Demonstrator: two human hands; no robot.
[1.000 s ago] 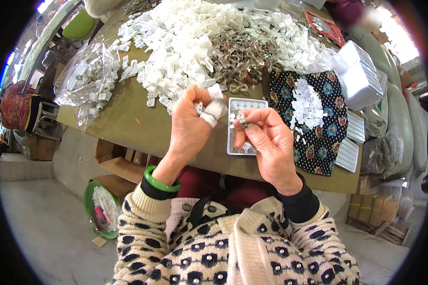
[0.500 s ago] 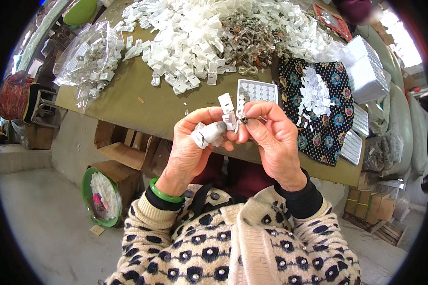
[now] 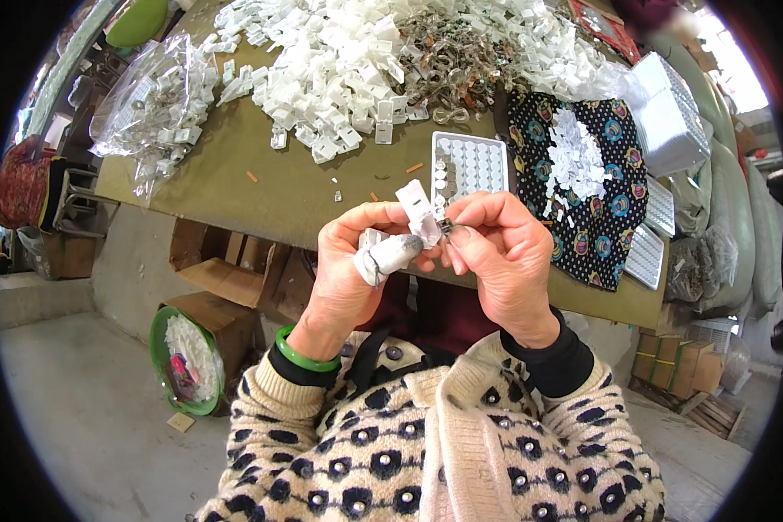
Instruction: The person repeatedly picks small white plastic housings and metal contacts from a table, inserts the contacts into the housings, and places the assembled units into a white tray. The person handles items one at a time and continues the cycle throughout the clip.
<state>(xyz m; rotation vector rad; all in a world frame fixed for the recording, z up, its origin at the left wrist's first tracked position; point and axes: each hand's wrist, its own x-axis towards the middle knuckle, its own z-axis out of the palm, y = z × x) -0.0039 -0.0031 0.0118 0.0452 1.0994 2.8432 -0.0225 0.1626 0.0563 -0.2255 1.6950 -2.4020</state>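
Observation:
My left hand [image 3: 344, 261] is closed around a small white plastic casing [image 3: 416, 205], which sticks up from the fingers. White wrapping [image 3: 386, 259] covers its thumb, dark at the tip, and the thumb presses by the casing's lower part. My right hand [image 3: 506, 261] pinches a tiny dark and metallic part [image 3: 445, 226] close against the casing's right side. Fingertips hide much of both pieces, so I cannot tell whether they are joined. Just beyond the hands lies a white tray [image 3: 483, 161] with rows of round pockets; small white round pieces stand along its left side.
A large heap of white casings [image 3: 322, 83] covers the table's far side, beside a pile of clear and coppery wired parts [image 3: 452, 61]. White slips [image 3: 576, 161] lie on patterned cloth [image 3: 613, 239] at right. A plastic bag of parts [image 3: 161, 109] sits at left; stacked trays [image 3: 670, 122] stand far right.
The casing in my left hand has turned and tilted, and the wrapped thumb has shifted across its lower part. My right hand stays near it, still pinching the small dark part.

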